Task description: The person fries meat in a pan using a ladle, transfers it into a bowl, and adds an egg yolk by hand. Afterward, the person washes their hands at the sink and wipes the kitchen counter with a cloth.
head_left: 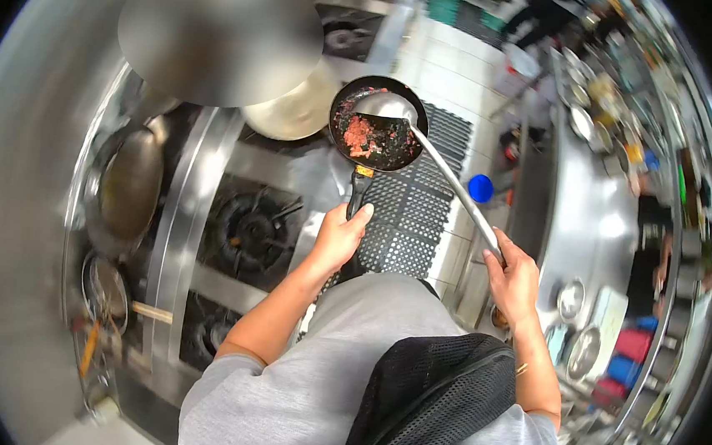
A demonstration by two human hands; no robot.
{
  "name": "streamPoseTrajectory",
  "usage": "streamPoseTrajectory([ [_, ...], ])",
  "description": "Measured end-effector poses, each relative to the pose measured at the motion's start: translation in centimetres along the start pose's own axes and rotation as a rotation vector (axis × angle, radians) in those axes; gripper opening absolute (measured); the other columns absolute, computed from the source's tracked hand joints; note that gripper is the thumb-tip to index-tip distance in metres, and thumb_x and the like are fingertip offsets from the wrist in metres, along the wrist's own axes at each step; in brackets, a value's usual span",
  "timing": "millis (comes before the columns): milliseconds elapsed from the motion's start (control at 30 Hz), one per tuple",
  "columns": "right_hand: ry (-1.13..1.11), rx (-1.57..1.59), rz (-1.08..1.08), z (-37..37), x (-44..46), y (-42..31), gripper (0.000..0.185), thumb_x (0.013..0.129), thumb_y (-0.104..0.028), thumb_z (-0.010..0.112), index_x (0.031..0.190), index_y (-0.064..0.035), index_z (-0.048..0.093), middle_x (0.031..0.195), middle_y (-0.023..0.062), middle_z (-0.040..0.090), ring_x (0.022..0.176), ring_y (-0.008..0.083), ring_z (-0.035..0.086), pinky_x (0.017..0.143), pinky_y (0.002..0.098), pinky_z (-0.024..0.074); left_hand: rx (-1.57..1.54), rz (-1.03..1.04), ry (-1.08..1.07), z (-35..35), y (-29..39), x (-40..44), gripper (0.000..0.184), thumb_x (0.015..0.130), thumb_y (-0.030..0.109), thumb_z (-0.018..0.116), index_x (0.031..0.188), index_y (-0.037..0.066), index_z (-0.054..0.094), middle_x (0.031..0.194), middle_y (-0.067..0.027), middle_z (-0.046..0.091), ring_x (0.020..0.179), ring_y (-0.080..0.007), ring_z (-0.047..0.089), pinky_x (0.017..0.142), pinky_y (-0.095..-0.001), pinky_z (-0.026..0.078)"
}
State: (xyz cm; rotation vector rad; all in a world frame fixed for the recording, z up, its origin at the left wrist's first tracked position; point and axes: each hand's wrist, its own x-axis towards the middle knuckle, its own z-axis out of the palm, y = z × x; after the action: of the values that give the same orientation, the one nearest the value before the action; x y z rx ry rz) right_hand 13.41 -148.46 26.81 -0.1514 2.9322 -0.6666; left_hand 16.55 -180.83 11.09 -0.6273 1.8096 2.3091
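Observation:
My left hand [341, 236] is wrapped round the black handle of a frying pan [390, 160], which is held up over the floor mat. Inside the pan lies a clump of reddish chopped food [359, 136], with smaller bits spread over the dark bottom. My right hand [512, 272] grips the end of a long-handled metal ladle [457, 186]. Its rounded bowl rests in or just over the far side of the pan and covers part of the inside; whether it touches the bottom I cannot tell.
Left of me runs a stove with black burners [251, 229], a large wok [130, 192] and a pale round pan [294, 110]. A steel counter [587, 207] with bowls stands on the right. A blue container [481, 188] sits beside the black rubber mat [406, 226]. People are farther back.

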Motion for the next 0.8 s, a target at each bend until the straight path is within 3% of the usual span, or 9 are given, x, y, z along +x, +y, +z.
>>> streamPoseTrajectory([
  [233,0.359,-0.101,0.177,-2.6,-6.4,9.1,0.047,0.098,-0.017,0.078,0.144,-0.0149,0.073,0.096,0.0150,0.077,0.084,0.0361,0.074,0.077,0.0474,0.0575,0.249,0.045,-0.410,12.9,1.5,5.2,0.037,0.112,0.032,0.069,0.084,0.015,0.052,0.068,0.0097,0.044,0.055,-0.0036,0.038,0.048,-0.0278,0.028],
  [400,0.497,-0.303,0.232,-5.3,-11.5,15.9,0.047,0.092,-0.015,0.082,0.139,-0.0208,0.077,0.078,0.0103,0.063,0.069,0.0343,0.066,0.065,0.0496,0.0519,0.401,-0.028,-0.589,22.9,2.8,5.9,0.038,0.110,0.028,0.069,0.080,0.011,0.054,0.066,0.0078,0.047,0.059,-0.0058,0.040,0.053,-0.0317,0.032],
  [567,0.537,-0.519,0.220,-9.6,-18.8,25.5,0.059,0.086,-0.007,0.084,0.142,-0.0228,0.075,0.078,0.0081,0.060,0.070,0.0319,0.063,0.065,0.0486,0.0510,0.583,-0.014,-0.711,30.5,1.2,7.1,0.039,0.107,0.033,0.073,0.080,0.006,0.061,0.067,0.0042,0.054,0.061,-0.0091,0.048,0.056,-0.0340,0.037],
  [800,0.638,-0.539,0.459,-10.4,-23.4,29.0,0.065,0.084,-0.009,0.087,0.145,-0.0247,0.073,0.080,0.0055,0.060,0.071,0.0284,0.063,0.065,0.0452,0.0511,0.631,-0.122,-0.929,39.8,-1.8,7.2,0.041,0.105,0.033,0.076,0.077,0.008,0.059,0.068,0.0042,0.054,0.061,-0.0085,0.046,0.056,-0.0330,0.036],
])
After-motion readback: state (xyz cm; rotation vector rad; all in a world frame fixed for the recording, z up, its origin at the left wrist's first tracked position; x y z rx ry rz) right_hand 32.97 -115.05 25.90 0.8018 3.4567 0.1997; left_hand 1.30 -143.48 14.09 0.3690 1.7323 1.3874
